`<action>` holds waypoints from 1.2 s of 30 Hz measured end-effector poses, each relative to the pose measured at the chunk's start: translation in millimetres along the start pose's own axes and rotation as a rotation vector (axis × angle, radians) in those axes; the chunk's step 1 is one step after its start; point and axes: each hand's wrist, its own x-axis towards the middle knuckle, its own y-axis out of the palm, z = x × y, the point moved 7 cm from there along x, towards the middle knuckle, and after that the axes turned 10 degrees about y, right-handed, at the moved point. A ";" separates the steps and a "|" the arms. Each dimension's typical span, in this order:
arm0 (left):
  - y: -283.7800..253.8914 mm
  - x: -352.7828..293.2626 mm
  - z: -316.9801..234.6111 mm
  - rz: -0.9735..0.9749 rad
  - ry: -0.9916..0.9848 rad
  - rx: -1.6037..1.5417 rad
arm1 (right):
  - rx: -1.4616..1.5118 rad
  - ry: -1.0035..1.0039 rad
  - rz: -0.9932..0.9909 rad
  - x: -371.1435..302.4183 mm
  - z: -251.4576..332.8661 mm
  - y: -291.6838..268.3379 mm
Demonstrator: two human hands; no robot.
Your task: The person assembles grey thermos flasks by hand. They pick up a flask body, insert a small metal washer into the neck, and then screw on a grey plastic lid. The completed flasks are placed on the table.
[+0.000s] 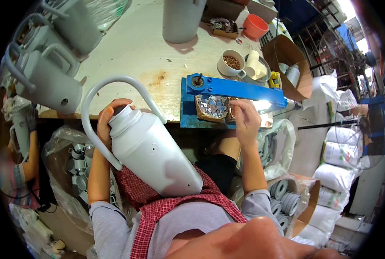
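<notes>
A large pale grey jug (158, 149) with a curved carrying handle leans across my lap, neck up to the left. My left hand (106, 121) is closed on its neck, with the fingers behind the rim. Small round holes show in the jug's side. My right hand (246, 123) is raised at the table's front edge, its fingertips pinched together beside small boxes of parts. Whatever is between those fingertips is too small to make out. The nearer box (212, 107) is full of small metal pieces and sits under the arm of a blue bench machine (235, 88).
Several grey jugs (54, 80) stand at the table's left, another (181, 21) at the back. A white mug (231, 63) of small brass-coloured parts is behind the machine. Bags of parts (78, 168) and a carton of white rings (285, 198) flank me. A co-worker's arm (30, 155) is far left.
</notes>
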 end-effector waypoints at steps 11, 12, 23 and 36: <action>-22.2 -5.3 0.6 -0.085 0.053 -0.040 | -0.057 0.011 0.268 75.2 29.7 85.9; -23.8 -5.0 0.5 -0.086 0.061 -0.016 | -0.063 0.038 0.302 75.4 28.6 85.9; -28.2 -12.2 -0.5 -0.072 0.274 0.130 | -0.206 -0.121 0.235 62.7 32.9 54.9; -27.4 -1.5 -39.2 0.447 0.049 0.578 | -0.688 0.076 0.509 -0.8 -151.3 81.0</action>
